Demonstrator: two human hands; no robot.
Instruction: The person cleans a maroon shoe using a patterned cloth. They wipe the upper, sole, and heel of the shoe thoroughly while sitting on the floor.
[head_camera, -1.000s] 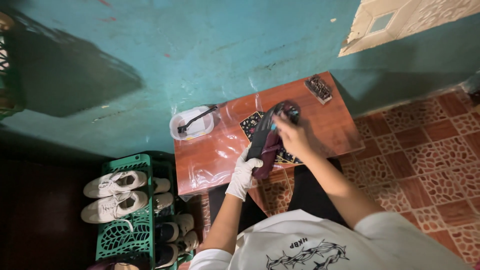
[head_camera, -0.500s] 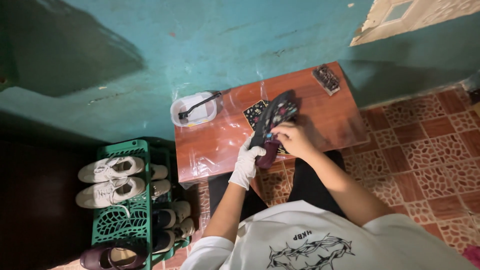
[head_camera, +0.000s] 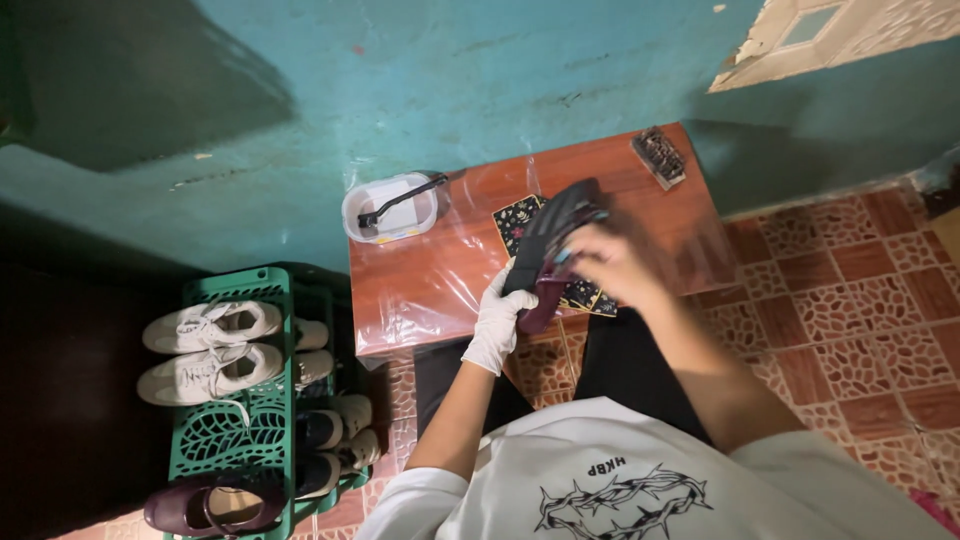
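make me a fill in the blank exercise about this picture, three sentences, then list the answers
1. The left hand, which grips the dark shoe, wears a white ____.
2. The pale sneakers lie on a rack coloured ____.
3. The white tub with the black brush stands on the ____ side of the wooden table, seen from the person.

Missing words: glove; green; left
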